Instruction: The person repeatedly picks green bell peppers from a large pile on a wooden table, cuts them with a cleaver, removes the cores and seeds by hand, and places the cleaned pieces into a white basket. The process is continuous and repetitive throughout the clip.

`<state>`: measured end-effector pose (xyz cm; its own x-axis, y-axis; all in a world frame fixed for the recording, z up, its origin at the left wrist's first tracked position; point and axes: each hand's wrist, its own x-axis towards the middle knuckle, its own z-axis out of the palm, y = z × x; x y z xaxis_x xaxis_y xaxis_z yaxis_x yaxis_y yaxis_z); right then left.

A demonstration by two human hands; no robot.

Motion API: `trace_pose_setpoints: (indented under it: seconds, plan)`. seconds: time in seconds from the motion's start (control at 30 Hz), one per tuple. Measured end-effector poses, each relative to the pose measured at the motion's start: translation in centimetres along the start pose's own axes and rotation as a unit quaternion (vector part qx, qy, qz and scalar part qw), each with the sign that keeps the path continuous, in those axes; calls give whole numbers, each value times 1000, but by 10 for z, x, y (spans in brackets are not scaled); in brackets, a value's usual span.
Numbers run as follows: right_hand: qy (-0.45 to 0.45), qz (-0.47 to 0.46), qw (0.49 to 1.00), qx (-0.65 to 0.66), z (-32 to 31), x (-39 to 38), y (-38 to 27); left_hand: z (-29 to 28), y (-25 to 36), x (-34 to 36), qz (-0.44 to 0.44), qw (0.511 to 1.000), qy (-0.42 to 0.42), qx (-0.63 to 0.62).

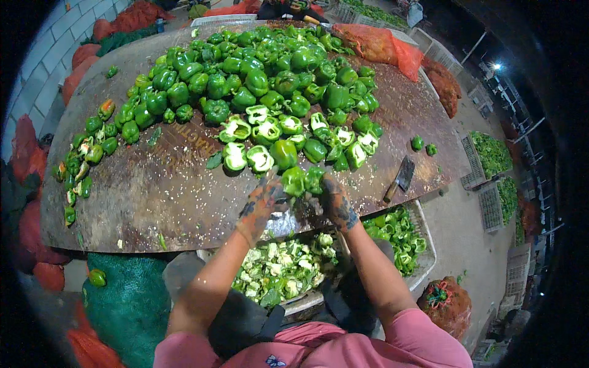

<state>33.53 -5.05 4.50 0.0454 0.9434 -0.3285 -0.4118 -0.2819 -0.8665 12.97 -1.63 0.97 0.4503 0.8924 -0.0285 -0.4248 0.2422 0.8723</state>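
In patterned gloves, my left hand [261,207] and my right hand [341,205] meet over the near part of the table. Between their fingers are two green bell pepper pieces [293,181], side by side; whether they are still joined I cannot tell. Just beyond lie several cut pepper halves [260,158] with pale insides showing. A big heap of whole green bell peppers [245,73] covers the far side. To the right, a cleaver [405,173] with a wooden handle rests on the tabletop, apart from both hands.
The brown board table [153,202] is strewn with seeds. Below its near edge, a container [307,300] holds pale pepper cores; beside it, a white crate [429,251] holds cut green pieces. Red net sacks [448,303], a green sack [126,306] and more crates [491,205] stand around.
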Motion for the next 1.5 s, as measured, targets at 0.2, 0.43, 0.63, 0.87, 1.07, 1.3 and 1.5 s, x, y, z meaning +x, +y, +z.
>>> trace_pose_setpoints:
  seconds: [0.2,0.43,0.63,0.87,1.07,1.3,1.5]
  plan:
    - [-65,-77,994,-35,37,-42,9,9,0,-17,-218,940,-70,-254]
    - [28,-120,879,-460,30,-56,-2,37,3,-20,-152,972,-15,-179]
    - [16,-97,940,-325,31,-58,-12,30,1,-16,11,960,-18,280]
    - [206,-244,680,-660,45,-35,56,28,-25,-9,94,895,114,421]
    - [195,-115,967,115,-27,-12,97,84,-13,-30,92,945,67,306]
    - [187,-288,926,-157,-63,-69,28,155,-9,-22,-124,990,-68,-4]
    - [146,-330,893,-268,-78,-108,-13,195,-1,-32,-76,976,-183,93]
